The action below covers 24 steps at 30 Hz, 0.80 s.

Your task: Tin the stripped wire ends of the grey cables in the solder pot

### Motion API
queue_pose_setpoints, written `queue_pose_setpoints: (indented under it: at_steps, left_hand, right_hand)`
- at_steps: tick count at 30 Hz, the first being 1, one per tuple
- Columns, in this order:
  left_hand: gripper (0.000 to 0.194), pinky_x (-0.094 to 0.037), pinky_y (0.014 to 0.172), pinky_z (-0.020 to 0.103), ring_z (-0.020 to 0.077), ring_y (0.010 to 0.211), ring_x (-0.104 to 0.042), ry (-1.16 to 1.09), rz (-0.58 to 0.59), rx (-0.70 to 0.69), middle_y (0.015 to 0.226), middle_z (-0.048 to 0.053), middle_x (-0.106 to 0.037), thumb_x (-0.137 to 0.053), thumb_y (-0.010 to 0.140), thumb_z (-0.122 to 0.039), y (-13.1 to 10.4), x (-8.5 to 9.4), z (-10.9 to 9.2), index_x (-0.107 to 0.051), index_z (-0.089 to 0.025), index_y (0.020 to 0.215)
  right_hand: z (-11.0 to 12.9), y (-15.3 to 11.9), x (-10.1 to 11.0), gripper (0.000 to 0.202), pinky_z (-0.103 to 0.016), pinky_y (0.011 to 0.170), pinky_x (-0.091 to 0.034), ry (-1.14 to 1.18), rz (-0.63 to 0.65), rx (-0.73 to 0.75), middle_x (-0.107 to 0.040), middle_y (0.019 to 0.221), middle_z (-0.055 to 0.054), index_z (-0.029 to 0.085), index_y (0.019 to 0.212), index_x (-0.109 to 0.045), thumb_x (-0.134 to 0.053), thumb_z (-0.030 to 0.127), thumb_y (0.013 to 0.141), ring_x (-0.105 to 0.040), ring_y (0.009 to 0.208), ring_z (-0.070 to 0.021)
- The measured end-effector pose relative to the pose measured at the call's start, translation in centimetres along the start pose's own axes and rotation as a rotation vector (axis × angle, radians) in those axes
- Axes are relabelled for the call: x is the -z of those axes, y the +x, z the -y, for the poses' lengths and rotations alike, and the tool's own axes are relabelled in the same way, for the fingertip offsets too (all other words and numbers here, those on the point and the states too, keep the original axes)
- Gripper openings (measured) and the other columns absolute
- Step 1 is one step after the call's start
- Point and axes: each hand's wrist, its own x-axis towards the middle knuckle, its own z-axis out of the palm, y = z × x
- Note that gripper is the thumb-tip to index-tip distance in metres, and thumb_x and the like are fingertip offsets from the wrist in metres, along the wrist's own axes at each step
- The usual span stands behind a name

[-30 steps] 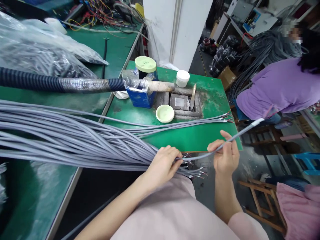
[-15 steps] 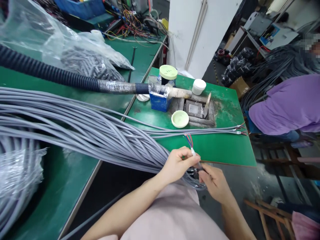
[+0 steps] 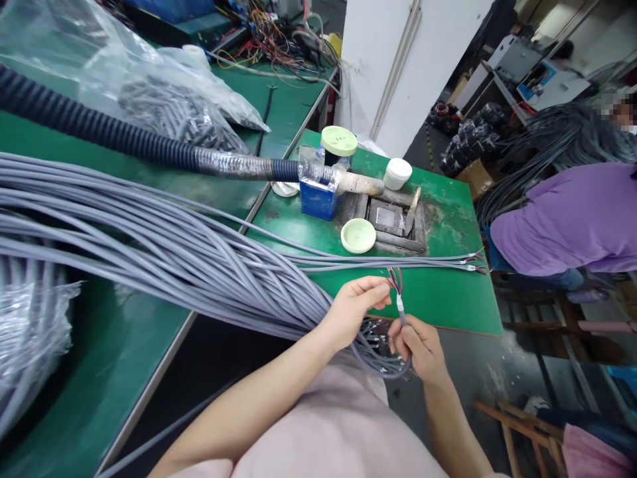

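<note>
My right hand (image 3: 419, 343) is closed round a grey cable (image 3: 403, 317), just below its stripped end. Above a white wrapped collar (image 3: 399, 303), thin wires (image 3: 397, 279) in red, blue, green and other colours fan upward. At their left side, my left hand (image 3: 359, 300) has its thumb and forefinger pinched together on the wires; exactly which strands it grips is hard to see. A thick bundle of grey cables (image 3: 239, 272) runs from the left to beneath my hands. Several stripped cables (image 3: 423, 262) lie straight across the green table (image 3: 452, 299).
A solder pot (image 3: 391, 218) with a scraper (image 3: 413, 211) is set in the table. Around it stand a pale green dish (image 3: 358, 236), a white tub (image 3: 397, 174), a blue box (image 3: 318, 200) and a black hose (image 3: 149, 136). A co-worker in purple (image 3: 567, 219) sits at right.
My left hand has moved off the white collar up to the coloured wires, which are now spread. My right hand has come slightly up the cable, which stands more upright.
</note>
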Motion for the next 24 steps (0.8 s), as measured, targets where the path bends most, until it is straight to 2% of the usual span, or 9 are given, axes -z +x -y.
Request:
queue_pose_setpoints:
  at_steps: [4, 9, 14, 19, 24]
  left_hand:
    - [0.022, -0.038, 0.057, 0.019, 0.0059, 0.055, -0.05, -0.109, 0.04, 0.034, 0.061, -0.001, -0.06, -0.077, 0.07, -0.031, 0.58, -0.39, 0.35, -0.067, -0.012, 0.068]
    - [0.018, -0.041, 0.057, 0.016, 0.0041, 0.056, -0.053, -0.19, 0.037, 0.043, 0.064, -0.001, -0.062, -0.078, 0.07, -0.026, 0.96, -0.12, 0.75, -0.066, -0.012, 0.071]
    - [0.017, -0.042, 0.056, 0.014, 0.0035, 0.056, -0.054, -0.231, 0.026, 0.066, 0.064, -0.001, -0.063, -0.078, 0.07, -0.024, 0.92, 0.04, 0.78, -0.066, -0.011, 0.072]
    - [0.019, -0.044, 0.056, 0.015, 0.0039, 0.053, -0.055, -0.326, 0.078, 0.138, 0.062, -0.002, -0.061, -0.079, 0.067, -0.022, 0.95, 0.03, 0.52, -0.063, -0.011, 0.071]
    - [0.023, -0.046, 0.056, 0.019, 0.0062, 0.053, -0.056, -0.297, 0.123, 0.154, 0.061, -0.001, -0.06, -0.08, 0.065, -0.024, 1.09, 0.19, 0.66, -0.061, -0.012, 0.072]
  right_hand:
    - [-0.48, 0.16, -0.03, 0.032, -0.027, 0.05, -0.038, 0.072, 0.016, -0.012, -0.042, 0.042, 0.005, 0.016, 0.08, -0.061, -0.047, 0.042, 0.093, -0.047, 0.044, -0.0131]
    - [-0.74, 0.2, -0.09, 0.031, -0.026, 0.05, -0.037, 0.139, 0.043, -0.024, -0.043, 0.042, 0.005, 0.015, 0.082, -0.062, -0.049, 0.04, 0.093, -0.048, 0.044, -0.0123]
    - [-0.78, 0.33, -0.24, 0.035, -0.026, 0.049, -0.038, 0.12, 0.04, -0.046, -0.042, 0.041, 0.005, 0.015, 0.079, -0.062, -0.049, 0.045, 0.091, -0.047, 0.043, -0.0124]
    - [-0.65, 0.33, -0.39, 0.036, -0.026, 0.049, -0.039, 0.118, 0.064, -0.046, -0.041, 0.041, 0.006, 0.015, 0.077, -0.062, -0.05, 0.046, 0.091, -0.044, 0.041, -0.0113]
    - [-0.63, 0.31, -0.37, 0.035, -0.026, 0.049, -0.04, 0.123, 0.077, -0.028, -0.041, 0.041, 0.006, 0.015, 0.078, -0.063, -0.049, 0.045, 0.092, -0.043, 0.04, -0.0109]
